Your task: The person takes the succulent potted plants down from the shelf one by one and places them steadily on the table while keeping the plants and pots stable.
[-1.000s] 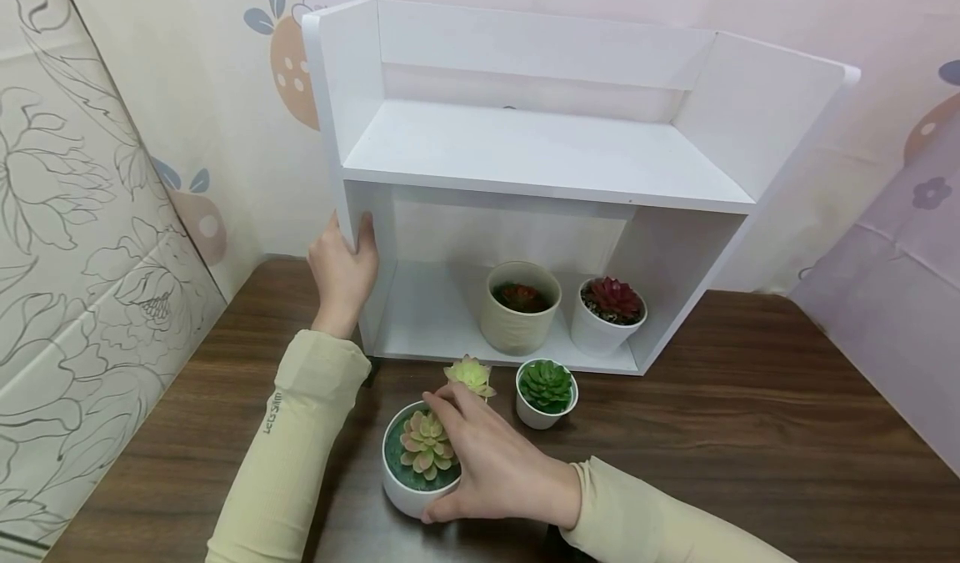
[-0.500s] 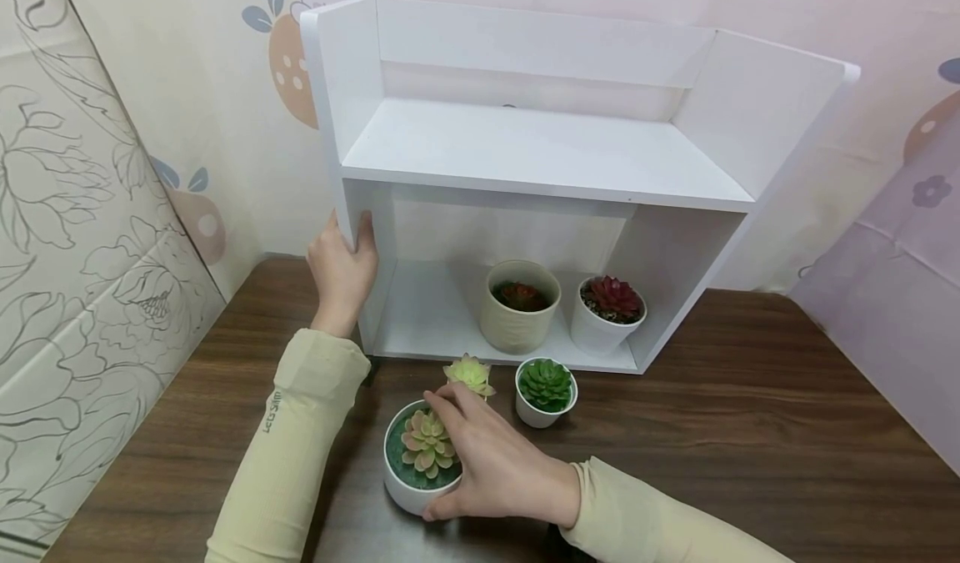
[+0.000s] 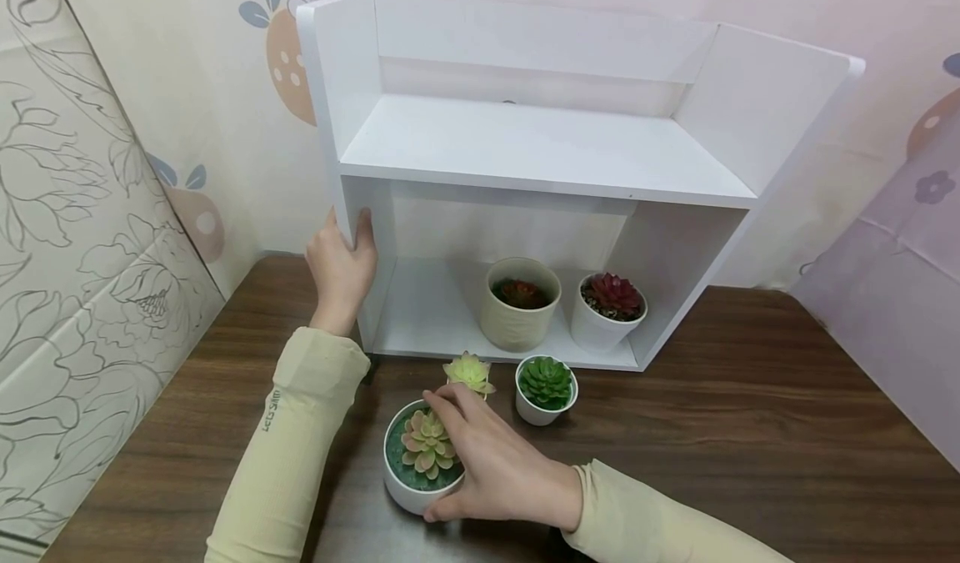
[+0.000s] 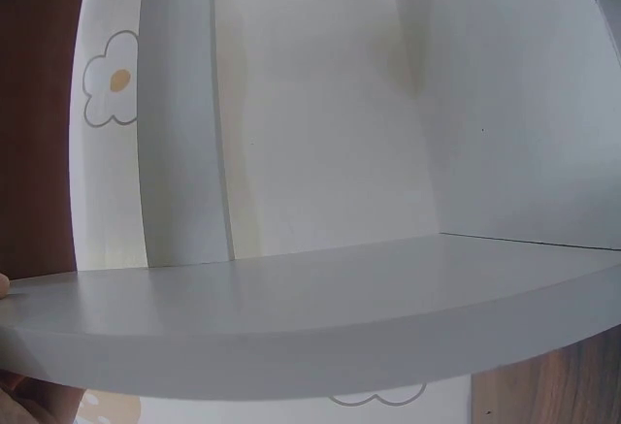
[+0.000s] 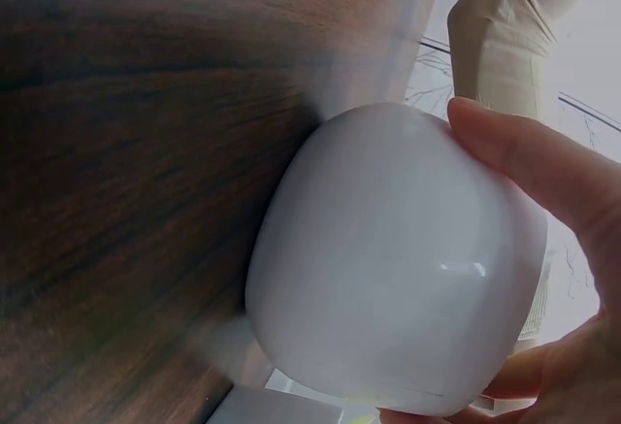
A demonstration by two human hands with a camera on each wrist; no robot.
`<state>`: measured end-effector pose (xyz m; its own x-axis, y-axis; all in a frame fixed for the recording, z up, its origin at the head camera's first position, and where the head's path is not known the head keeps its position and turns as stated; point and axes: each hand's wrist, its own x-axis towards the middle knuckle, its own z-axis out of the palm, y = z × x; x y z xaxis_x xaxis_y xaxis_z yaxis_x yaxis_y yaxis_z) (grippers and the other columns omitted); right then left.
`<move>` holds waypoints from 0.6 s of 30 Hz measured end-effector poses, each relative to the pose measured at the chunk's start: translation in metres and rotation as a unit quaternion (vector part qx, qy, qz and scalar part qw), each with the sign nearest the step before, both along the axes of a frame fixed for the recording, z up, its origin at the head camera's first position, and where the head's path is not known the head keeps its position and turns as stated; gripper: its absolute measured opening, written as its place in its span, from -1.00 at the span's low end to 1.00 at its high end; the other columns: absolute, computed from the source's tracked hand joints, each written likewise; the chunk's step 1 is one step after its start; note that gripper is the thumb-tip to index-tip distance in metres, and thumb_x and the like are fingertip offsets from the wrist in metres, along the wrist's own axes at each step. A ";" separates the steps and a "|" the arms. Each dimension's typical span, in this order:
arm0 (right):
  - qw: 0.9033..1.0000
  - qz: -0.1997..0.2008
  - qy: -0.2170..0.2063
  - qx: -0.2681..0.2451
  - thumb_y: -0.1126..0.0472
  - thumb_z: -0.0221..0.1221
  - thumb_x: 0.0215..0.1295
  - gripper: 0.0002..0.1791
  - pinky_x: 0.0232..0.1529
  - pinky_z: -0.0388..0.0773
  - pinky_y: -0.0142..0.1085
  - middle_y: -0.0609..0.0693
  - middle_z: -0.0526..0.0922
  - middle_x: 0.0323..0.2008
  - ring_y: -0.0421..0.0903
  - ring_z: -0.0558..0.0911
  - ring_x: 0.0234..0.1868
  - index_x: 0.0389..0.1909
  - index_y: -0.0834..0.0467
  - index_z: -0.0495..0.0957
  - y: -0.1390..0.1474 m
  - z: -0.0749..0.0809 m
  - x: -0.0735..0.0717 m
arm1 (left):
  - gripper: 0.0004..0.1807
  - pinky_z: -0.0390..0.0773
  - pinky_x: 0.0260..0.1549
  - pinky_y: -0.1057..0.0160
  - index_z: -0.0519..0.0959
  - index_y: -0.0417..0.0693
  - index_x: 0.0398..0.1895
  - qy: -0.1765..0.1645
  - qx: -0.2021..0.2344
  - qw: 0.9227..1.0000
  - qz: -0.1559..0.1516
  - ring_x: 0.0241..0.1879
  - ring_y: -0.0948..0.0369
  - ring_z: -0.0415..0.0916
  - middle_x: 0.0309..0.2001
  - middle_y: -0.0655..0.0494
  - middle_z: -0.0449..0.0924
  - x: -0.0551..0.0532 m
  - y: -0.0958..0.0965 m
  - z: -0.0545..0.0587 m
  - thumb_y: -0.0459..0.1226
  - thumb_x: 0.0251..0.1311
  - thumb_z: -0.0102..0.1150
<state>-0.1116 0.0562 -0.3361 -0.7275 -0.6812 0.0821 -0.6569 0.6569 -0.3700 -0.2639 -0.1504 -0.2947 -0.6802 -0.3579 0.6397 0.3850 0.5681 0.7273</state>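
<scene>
With thumb inside and fingers outside, my left hand (image 3: pixel 341 271) grips the left side panel of a white two-tier shelf (image 3: pixel 547 142). That panel (image 4: pixel 320 293) crosses the left wrist view, where little of the hand shows. My right hand (image 3: pixel 506 471) holds a round white pot (image 5: pixel 388 259) from its right side, thumb near and fingers far. The pot rests on the table and bears a pink-tipped green succulent (image 3: pixel 429 446). Behind the right hand's fingers stands a pale yellow-green succulent (image 3: pixel 468 373), its pot hidden. A dark green succulent (image 3: pixel 545 383) in a small white pot is to its right.
On the lower shelf stand a beige pot (image 3: pixel 517 325) with a reddish succulent and a white pot (image 3: pixel 600 329) with a dark red one. The brown wooden table (image 3: pixel 750 429) extends to the right. Patterned curtains (image 3: pixel 97 238) hang behind and to the left.
</scene>
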 end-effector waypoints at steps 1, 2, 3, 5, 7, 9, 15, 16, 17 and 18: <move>1.000 0.001 -0.002 0.000 -0.12 0.54 -0.28 0.19 0.21 0.41 -0.23 0.02 0.26 0.22 -0.11 0.39 0.20 0.37 0.27 0.19 0.000 0.000 0.000 | -0.63 0.51 -0.01 -0.16 0.51 -0.39 0.03 0.001 0.000 1.000 0.001 0.01 -0.18 0.59 -0.01 -0.32 0.61 0.000 0.000 0.000 -0.24 0.32 0.04; 1.000 0.002 -0.004 -0.001 -0.12 0.54 -0.28 0.19 0.21 0.41 -0.22 0.02 0.26 0.23 -0.11 0.38 0.21 0.38 0.26 0.18 0.000 0.000 0.000 | -0.63 0.51 -0.01 -0.16 0.51 -0.39 0.03 0.001 0.000 1.000 0.001 0.01 -0.18 0.58 -0.01 -0.32 0.61 0.000 0.000 0.000 -0.24 0.32 0.04; 1.000 0.002 -0.010 -0.002 -0.12 0.54 -0.27 0.20 0.22 0.41 -0.22 0.02 0.25 0.24 -0.11 0.37 0.22 0.39 0.26 0.17 0.001 0.000 0.000 | -0.62 0.51 -0.01 -0.16 0.51 -0.39 0.03 0.001 0.000 1.000 0.001 0.01 -0.18 0.58 -0.01 -0.32 0.61 0.000 0.000 0.000 -0.24 0.32 0.04; 1.000 0.005 -0.023 -0.005 -0.13 0.54 -0.26 0.21 0.23 0.40 -0.21 0.02 0.24 0.26 -0.11 0.35 0.24 0.40 0.24 0.15 0.002 0.001 -0.001 | -0.62 0.51 0.00 -0.15 0.51 -0.38 0.04 0.000 0.001 1.000 0.000 0.02 -0.18 0.58 0.00 -0.32 0.60 0.000 0.000 0.000 -0.24 0.32 0.04; 0.999 0.007 -0.037 -0.009 -0.15 0.54 -0.26 0.22 0.24 0.38 -0.19 0.01 0.22 0.28 -0.11 0.33 0.26 0.42 0.21 0.13 0.003 0.002 -0.001 | -0.62 0.51 0.01 -0.15 0.51 -0.38 0.05 -0.001 0.003 1.000 -0.002 0.03 -0.17 0.57 0.01 -0.32 0.60 0.000 0.000 0.000 -0.24 0.33 0.03; 0.998 0.008 -0.054 -0.014 -0.17 0.53 -0.26 0.23 0.26 0.36 -0.16 -0.01 0.20 0.31 -0.11 0.30 0.29 0.43 0.18 0.11 0.004 0.003 -0.002 | -0.62 0.51 0.01 -0.15 0.50 -0.37 0.06 -0.002 0.005 1.000 -0.004 0.04 -0.17 0.57 0.01 -0.31 0.60 0.000 0.000 0.000 -0.23 0.33 0.03; 0.996 0.010 -0.072 -0.043 -0.26 0.48 -0.24 0.24 0.26 0.35 -0.07 -0.03 0.18 0.35 -0.13 0.26 0.33 0.45 0.12 0.09 0.010 0.011 -0.003 | -0.62 0.51 0.01 -0.15 0.50 -0.37 0.06 0.001 0.006 1.000 -0.005 0.04 -0.16 0.57 0.01 -0.30 0.60 0.000 0.000 -0.001 -0.24 0.32 0.04; 0.996 0.008 -0.072 -0.048 -0.28 0.47 -0.24 0.24 0.26 0.35 -0.07 -0.04 0.18 0.35 -0.13 0.26 0.33 0.45 0.11 0.09 0.012 0.013 -0.004 | -0.62 0.51 0.01 -0.16 0.51 -0.37 0.06 0.001 0.006 1.000 -0.005 0.03 -0.16 0.58 0.01 -0.30 0.60 0.000 0.000 -0.001 -0.24 0.32 0.04; 0.996 0.006 -0.073 -0.054 -0.29 0.46 -0.23 0.23 0.26 0.35 -0.07 -0.04 0.18 0.36 -0.14 0.25 0.34 0.45 0.10 0.09 0.013 0.015 -0.004 | -0.62 0.50 0.01 -0.16 0.51 -0.37 0.06 0.002 0.006 1.000 -0.005 0.04 -0.16 0.57 0.01 -0.30 0.60 0.000 0.000 -0.001 -0.24 0.32 0.04; 0.995 0.004 -0.073 -0.060 -0.30 0.45 -0.22 0.23 0.27 0.35 -0.06 -0.05 0.17 0.36 -0.14 0.23 0.35 0.45 0.09 0.10 0.014 0.017 -0.005 | -0.62 0.50 0.02 -0.16 0.51 -0.36 0.06 0.002 0.007 1.000 -0.006 0.04 -0.16 0.57 0.02 -0.30 0.60 0.000 0.000 -0.001 -0.24 0.32 0.04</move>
